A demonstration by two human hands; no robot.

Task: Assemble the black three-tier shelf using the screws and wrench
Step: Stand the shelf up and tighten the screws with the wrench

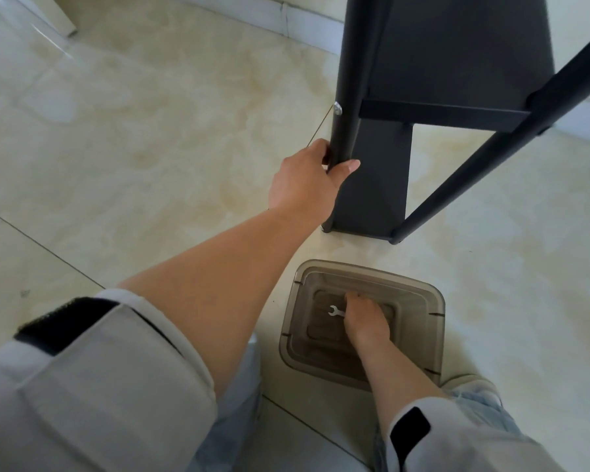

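The black shelf (457, 80) stands upright on the tiled floor (133, 131), and the left hand (307, 178) grips one of its front posts (346, 114), fingers curled round the far side of the tube and thumb laid across the near side, steadying the frame. Just above that hand, a silver screw head (337, 108) shows on the post where a cross bar (443, 114) meets it. The right hand (365, 318) is down inside a smoky translucent plastic bin (433, 301) on the floor, nearer the body than the left hand and below it; its fingers are curled downward over the small silver wrench (336, 311), whose open jaw end sticks out to the left of the knuckles. Whether the fingers have truly closed on the handle or only rest on it cannot be told, since the hand covers it. This looks like the tool-fetching step: the frame seems largely put together, and the wrench is being collected, probably to tighten the screw beside the left hand. The next move would need a firm pinch on the thin handle, a lift clear of the bin wall, then carrying the jaw up to that screw while the left hand keeps the post from shifting.
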